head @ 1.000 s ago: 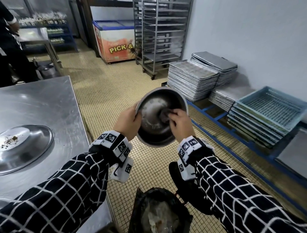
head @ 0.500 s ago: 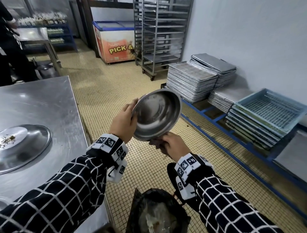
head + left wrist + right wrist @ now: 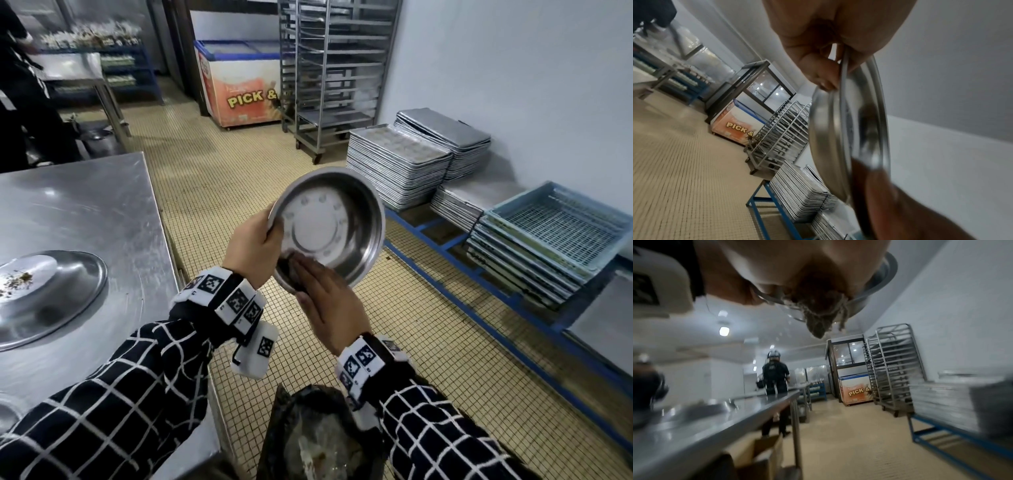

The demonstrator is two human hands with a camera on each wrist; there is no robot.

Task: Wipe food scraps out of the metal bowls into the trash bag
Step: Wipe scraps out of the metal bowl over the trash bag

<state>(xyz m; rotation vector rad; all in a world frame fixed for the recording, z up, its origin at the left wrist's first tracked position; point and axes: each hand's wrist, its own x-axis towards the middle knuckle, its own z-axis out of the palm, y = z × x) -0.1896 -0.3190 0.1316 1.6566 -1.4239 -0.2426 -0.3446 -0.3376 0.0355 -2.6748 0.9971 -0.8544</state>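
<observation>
Gripping the rim of the metal bowl (image 3: 330, 228) between thumb and curled fingers, the left hand (image 3: 253, 248) is holding it tilted on edge in the air beyond the tabletop's (image 3: 85, 205) right edge, above the trash bag (image 3: 318, 442) on the floor. Its partner, the right hand (image 3: 329, 305), is lying with fingers fairly straight, pressing a dark wad of scouring material (image 3: 818, 318) against the bowl's lower inner wall. Thin steel like this is probably light and stiff but slick (greasy too, likely), so the rolled rim is looking like the safest hold. Another scrap-strewn metal bowl (image 3: 48, 294) is waiting at the tabletop's left.
</observation>
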